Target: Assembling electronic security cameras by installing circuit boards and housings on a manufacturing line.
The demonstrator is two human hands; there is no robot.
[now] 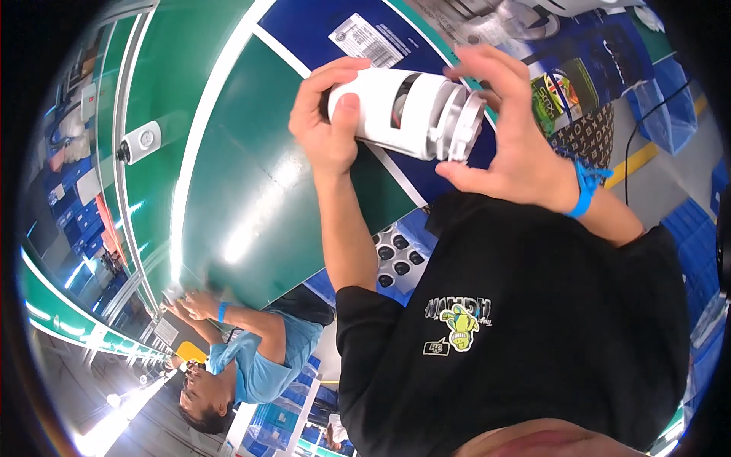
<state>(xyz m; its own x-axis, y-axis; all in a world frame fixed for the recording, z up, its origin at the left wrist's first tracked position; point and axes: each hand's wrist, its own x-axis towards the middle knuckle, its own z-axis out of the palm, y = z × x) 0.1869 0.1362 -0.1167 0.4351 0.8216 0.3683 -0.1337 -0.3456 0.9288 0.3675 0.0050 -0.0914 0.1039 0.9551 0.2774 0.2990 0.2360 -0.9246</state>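
A white cylindrical housing (419, 116) is gripped by the left hand (324, 133); its ringed end (459, 128) is faced by the spread right hand (519, 148), whose contact cannot be told.

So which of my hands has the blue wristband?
Your right hand: the blue wristband circles its wrist, whereas your left hand, gripping the white cylindrical device, has a bare wrist.

White cylinder (377, 99), 12 o'clock: 9-o'clock end partly hidden by left hand (326, 129). Right hand (518, 145), 2 o'clock: fingers blurred; contact with cylinder unclear. Co-worker's hands (194, 305), 8 o'clock: blurred, item there too small to tell. Clear plastic (506, 24), 1 o'clock: cut by top edge.
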